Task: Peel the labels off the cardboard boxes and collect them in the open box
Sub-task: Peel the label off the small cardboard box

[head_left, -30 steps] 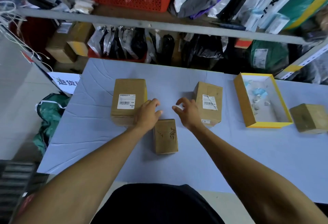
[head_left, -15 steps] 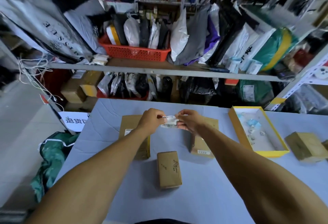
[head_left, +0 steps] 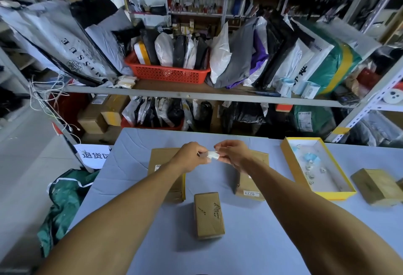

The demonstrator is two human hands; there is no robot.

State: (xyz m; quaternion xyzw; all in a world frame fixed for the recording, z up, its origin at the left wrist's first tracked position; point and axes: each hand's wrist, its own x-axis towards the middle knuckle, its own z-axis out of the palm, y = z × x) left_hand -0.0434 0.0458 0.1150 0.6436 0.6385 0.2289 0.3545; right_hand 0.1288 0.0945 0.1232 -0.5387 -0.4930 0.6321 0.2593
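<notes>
My left hand (head_left: 190, 156) and my right hand (head_left: 233, 152) are raised above the table and both pinch a small white peeled label (head_left: 212, 155) between them, folded small. Below them stand three cardboard boxes: a left box (head_left: 162, 159) with a label edge showing beside my forearm, a right box (head_left: 250, 185) with a small number sticker on its front, and a bare small box (head_left: 209, 214) nearest me. The open yellow box (head_left: 290, 161) at the right holds crumpled labels. Another brown box (head_left: 374, 185) lies right of it.
The grey-blue table (head_left: 250, 242) ends at its far edge against metal shelving (head_left: 196, 95) packed with parcels and a red basket (head_left: 168, 73). A green bag (head_left: 65, 198) and a white sign (head_left: 93, 154) sit on the floor to the left.
My hands lifted a label off the right box, raised it and folded it smaller between the fingertips. The head tilted up, showing more shelving.
</notes>
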